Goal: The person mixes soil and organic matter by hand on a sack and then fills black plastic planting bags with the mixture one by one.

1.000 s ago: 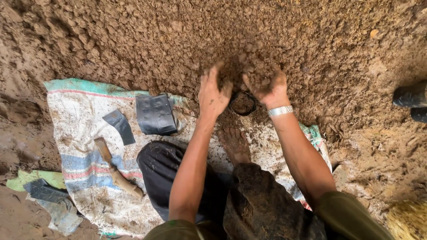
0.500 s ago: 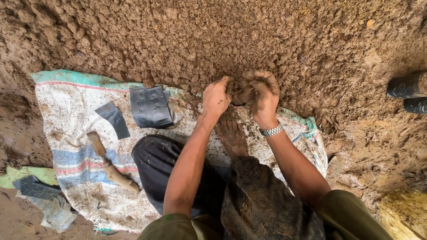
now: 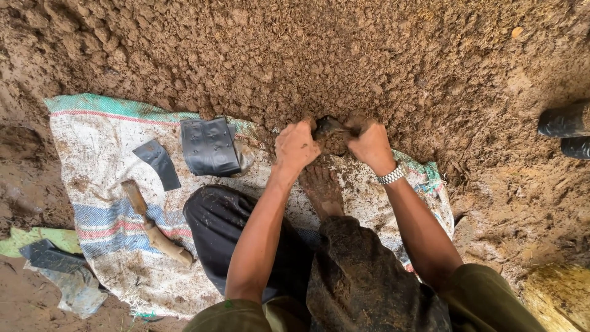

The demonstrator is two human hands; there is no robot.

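Both hands are squeezing one lump of wet mud [image 3: 332, 136] just above the bare foot [image 3: 321, 189]. The left hand [image 3: 296, 146] and right hand [image 3: 369, 142] are closing their fingers tight around it.

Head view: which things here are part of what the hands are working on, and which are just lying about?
In hand:
left hand
right hand
small black bag held between them
loose soil

Lying about:
stack of black bags
single black bag
wooden-handled tool
woven sack
black boots
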